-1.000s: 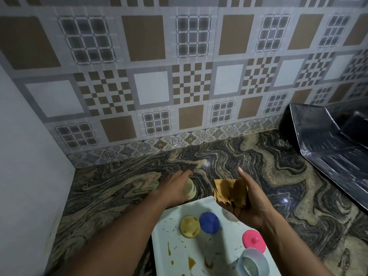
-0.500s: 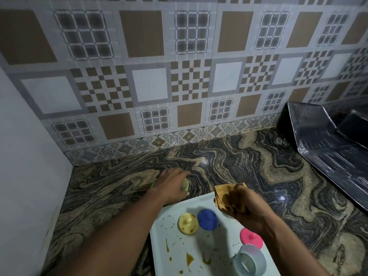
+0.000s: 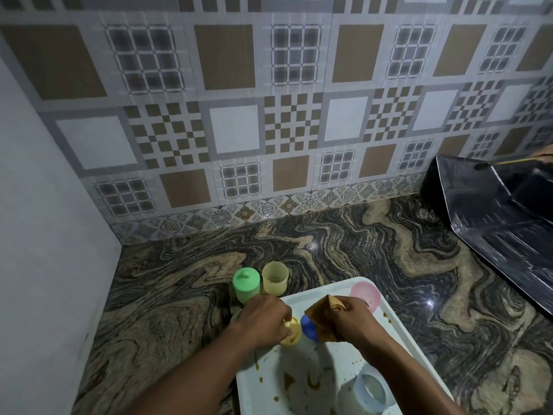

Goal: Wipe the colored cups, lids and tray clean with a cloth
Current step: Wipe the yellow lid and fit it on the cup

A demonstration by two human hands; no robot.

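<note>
A: Where is the white plastic tray [image 3: 398,333]?

B: It lies on the swirly stone counter [image 3: 374,253], low in the picture. Its long side runs away from the person. It has brown spots on it.

A: What is the left hand [image 3: 263,320] doing?

B: It pinches the knob of the round yellow plastic lid [image 3: 291,333] at the tray's left edge. The lid is tipped up on its side.

A: And the right hand [image 3: 354,317]?

B: It is closed around a crumpled brown cloth [image 3: 321,320], above the middle of the tray. The cloth hangs just right of the yellow lid, so the right hand is the one to rub it.

A: What else is close?

B: A round blue lid [image 3: 306,324] sits on the tray, partly hidden behind the cloth. A pink cup [image 3: 366,293] stands at the tray's far end. A pale blue cup [image 3: 371,392] stands at the near end. Off the tray's far left corner stand 2 cups, touching or nearly so: a green cup with its lid on [image 3: 246,284] and an open yellow cup [image 3: 275,278].

A: What comes next?

B: I think the cloth wipes the yellow lid.
</note>
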